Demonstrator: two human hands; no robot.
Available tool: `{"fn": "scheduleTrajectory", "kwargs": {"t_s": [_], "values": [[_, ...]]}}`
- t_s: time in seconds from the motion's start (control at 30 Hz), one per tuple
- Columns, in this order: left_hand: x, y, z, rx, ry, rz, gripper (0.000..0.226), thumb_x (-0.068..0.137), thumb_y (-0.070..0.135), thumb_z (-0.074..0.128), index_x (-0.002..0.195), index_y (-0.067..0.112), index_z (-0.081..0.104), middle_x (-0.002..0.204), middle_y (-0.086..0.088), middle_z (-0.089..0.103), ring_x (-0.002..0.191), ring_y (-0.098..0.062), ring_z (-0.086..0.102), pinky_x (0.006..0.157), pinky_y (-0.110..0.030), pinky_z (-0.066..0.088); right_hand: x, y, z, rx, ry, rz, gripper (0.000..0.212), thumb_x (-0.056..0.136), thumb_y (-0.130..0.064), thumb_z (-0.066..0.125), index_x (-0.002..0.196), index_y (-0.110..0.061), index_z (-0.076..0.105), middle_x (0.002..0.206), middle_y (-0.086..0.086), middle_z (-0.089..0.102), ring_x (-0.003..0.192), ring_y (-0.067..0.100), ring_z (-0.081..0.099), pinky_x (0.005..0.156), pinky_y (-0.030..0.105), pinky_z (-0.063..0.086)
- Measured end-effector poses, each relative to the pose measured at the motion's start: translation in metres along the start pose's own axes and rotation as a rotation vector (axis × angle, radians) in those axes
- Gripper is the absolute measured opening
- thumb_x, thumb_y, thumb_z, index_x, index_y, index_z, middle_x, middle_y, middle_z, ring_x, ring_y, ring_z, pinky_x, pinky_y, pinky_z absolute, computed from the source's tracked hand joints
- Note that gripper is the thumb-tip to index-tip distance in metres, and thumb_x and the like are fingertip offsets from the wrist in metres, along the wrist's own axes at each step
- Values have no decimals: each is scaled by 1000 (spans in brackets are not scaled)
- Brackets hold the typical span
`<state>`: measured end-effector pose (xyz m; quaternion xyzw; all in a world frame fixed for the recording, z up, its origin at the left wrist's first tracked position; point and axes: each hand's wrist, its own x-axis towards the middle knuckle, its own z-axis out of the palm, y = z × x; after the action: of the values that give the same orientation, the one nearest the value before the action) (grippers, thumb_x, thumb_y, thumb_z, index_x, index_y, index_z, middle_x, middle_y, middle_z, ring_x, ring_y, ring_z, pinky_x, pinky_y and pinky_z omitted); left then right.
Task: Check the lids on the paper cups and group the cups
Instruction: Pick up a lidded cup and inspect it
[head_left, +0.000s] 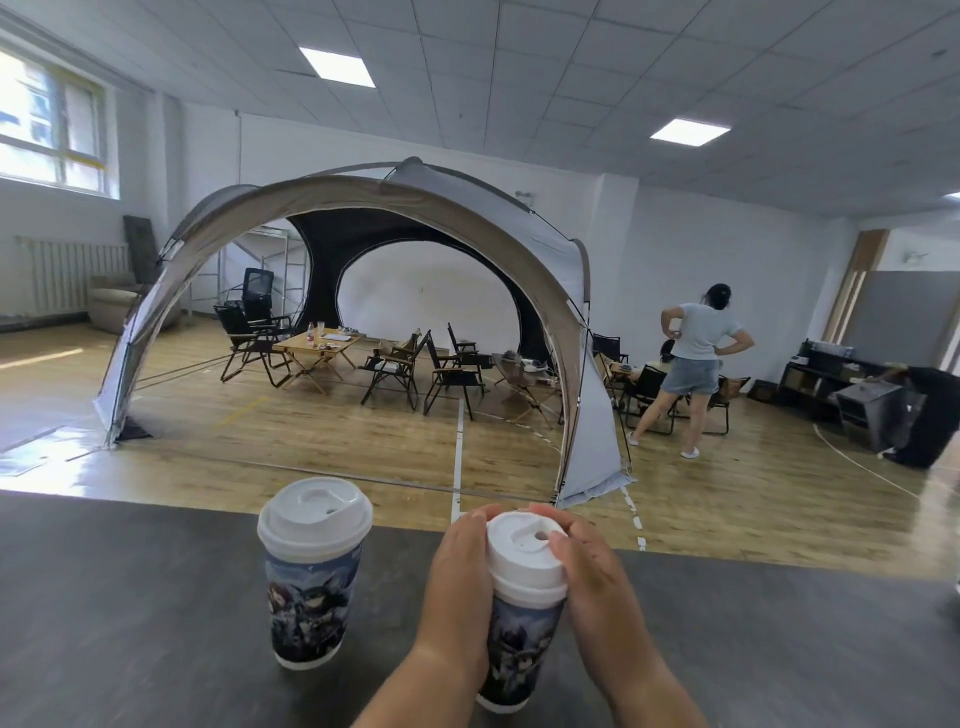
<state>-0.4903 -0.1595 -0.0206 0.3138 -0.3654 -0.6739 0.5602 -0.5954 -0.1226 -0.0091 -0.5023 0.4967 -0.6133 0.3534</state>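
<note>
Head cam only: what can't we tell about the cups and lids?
- Head view: rim seal of the white plastic lid on the held printed paper cup, covered by left hand and right hand.
- Head view: contents of it and the free printed paper cup: both capped, opaque.

My left hand and right hand wrap the cup at 6 o'clock, hiding both flanks of its lid and much of its printed wall; my forearms run off the bottom edge. At 9 o'clock, the items on the wooden table under the tent are too small to tell.
</note>
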Motion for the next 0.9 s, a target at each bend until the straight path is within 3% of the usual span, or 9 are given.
{"fn": "scheduleTrajectory", "kwargs": {"t_s": [0.07,0.17,0.27,0.33,0.47,0.57,0.77,0.83,0.9], "values": [[-3,2,2,14,-25,-5,31,85,30,52,98,12,73,105,-20,70,102,-39,66,93,-51,49,4,-2,-6,28,-88,2,25,95,-9,47,107,-9,70,102,6,75,97,20,69,71,19,52],[-8,-2,6,57,-30,63,30,91,27,47,99,16,73,101,-10,73,98,-29,68,94,-49,52,5,-3,-9,-22,-41,11,25,97,-16,50,106,-16,73,109,0,73,104,18,67,77,19,51],[-16,-1,11,124,70,152,30,98,18,40,97,19,70,84,8,71,79,-6,67,68,-20,52,-3,1,-2,-100,158,-31,17,99,-23,50,106,-28,66,110,-10,67,100,1,62,76,15,45],[-20,0,12,133,96,139,26,98,19,41,97,21,68,89,2,71,80,-10,66,65,-23,50,-14,3,7,-92,215,-37,8,97,-25,56,103,-27,59,105,-7,64,91,-1,61,69,11,45],[-15,11,7,-2,-2,-70,28,86,29,56,96,6,68,96,-17,71,82,-31,67,75,-41,53,-21,12,13,-136,211,-75,24,92,-36,55,112,-25,61,110,-6,64,90,-3,61,69,11,46],[-11,19,4,37,-132,-145,17,86,16,55,86,6,70,83,-17,68,70,-26,63,66,-32,49,-16,5,6,-68,162,-24,19,97,-13,51,105,-20,67,98,-3,72,82,2,67,63,15,49],[-13,20,1,49,-137,-154,19,88,17,56,78,8,70,74,-14,69,57,-20,65,55,-23,50,-9,1,-6,-46,30,-10,23,96,-10,51,103,-18,71,97,-2,75,89,12,69,66,17,51],[-13,14,1,24,-112,-127,17,84,19,58,74,11,69,77,-14,68,63,-23,64,62,-28,49,-8,1,-9,14,-1,2,19,93,-18,58,106,-16,70,102,2,75,93,16,70,70,20,53],[-12,10,2,54,-86,-66,19,79,24,60,76,10,73,87,-13,71,76,-25,66,73,-36,52,-12,6,-8,31,18,-20,36,83,-39,58,112,-21,69,110,2,72,99,15,69,79,25,54]]}}
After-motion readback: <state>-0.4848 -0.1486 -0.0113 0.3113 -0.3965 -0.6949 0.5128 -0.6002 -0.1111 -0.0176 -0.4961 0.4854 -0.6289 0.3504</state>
